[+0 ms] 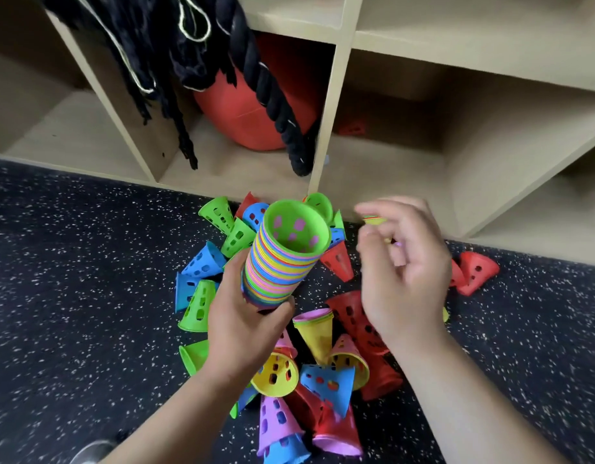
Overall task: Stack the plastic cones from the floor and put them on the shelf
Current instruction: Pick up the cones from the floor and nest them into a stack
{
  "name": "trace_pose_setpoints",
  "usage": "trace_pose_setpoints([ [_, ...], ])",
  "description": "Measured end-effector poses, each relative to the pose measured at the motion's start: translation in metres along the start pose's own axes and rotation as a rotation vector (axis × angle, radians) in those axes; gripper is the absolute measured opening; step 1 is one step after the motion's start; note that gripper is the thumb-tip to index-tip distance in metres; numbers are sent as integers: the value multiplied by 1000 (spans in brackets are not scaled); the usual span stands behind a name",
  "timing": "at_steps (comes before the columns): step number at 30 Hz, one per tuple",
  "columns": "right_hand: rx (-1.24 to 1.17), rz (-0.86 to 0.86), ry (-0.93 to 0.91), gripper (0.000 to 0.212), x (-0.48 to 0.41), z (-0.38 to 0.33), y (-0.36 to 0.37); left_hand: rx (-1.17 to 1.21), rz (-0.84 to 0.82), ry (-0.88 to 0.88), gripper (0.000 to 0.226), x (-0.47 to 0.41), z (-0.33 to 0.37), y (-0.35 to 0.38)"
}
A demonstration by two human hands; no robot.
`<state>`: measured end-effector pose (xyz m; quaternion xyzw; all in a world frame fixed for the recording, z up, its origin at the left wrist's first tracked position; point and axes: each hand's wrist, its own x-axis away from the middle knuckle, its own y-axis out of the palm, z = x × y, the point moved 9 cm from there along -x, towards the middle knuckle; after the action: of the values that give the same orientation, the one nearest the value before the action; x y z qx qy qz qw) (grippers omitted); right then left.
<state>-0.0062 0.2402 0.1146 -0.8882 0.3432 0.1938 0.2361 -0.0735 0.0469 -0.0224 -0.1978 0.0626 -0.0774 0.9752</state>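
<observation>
My left hand (244,324) grips a tall stack of nested coloured cones (282,259), wide end up, with a green cone on top. My right hand (405,262) hovers to the right of the stack, blurred, pinching a small yellow-rimmed bunch of cones (375,219) between its fingertips. Below both hands, several loose cones (322,380) in green, blue, yellow, red and pink lie scattered on the dark speckled floor. A red cone (478,271) lies apart at the right. The wooden shelf (336,105) stands just behind the pile.
One shelf cubby holds a large red ball (242,115) with black ropes (269,82) hanging in front. The cubby right of it holds a small red cone (351,128) at its back. A round grey object (88,452) sits at the lower left.
</observation>
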Motion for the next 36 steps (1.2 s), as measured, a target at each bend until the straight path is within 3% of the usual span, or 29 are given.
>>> trace_pose_setpoints([
  [2, 100, 66, 204, 16, -1, 43, -3, 21, 37, -20, 77, -4, -4, -7],
  [4, 319, -51, 325, 19, -1, 91, 9, 32, 79, -31, 75, -9, -9, -14],
  [9, 634, -539, 317, 43, -6, 165, 70, 44, 102, -20, 71, -22, -15, -21],
  [12, 775, -725, 360, 56, -9, 195, 96, 45, 93, 1, 73, -31, -15, -20],
  [16, 966, -810, 316, 56, -5, 209, 108, 38, 83, 4, 75, -36, -20, -19],
  [21, 965, -912, 293, 53, 24, 211, 105, 24, 81, -23, 72, -38, -28, -18],
  [29, 954, -648, 132, 41, 30, 176, 68, -32, 84, -19, 75, -26, -21, -20],
  [36, 230, -33, 183, 27, -11, 69, -6, -77, -3, -29, 78, -9, -17, -10],
])
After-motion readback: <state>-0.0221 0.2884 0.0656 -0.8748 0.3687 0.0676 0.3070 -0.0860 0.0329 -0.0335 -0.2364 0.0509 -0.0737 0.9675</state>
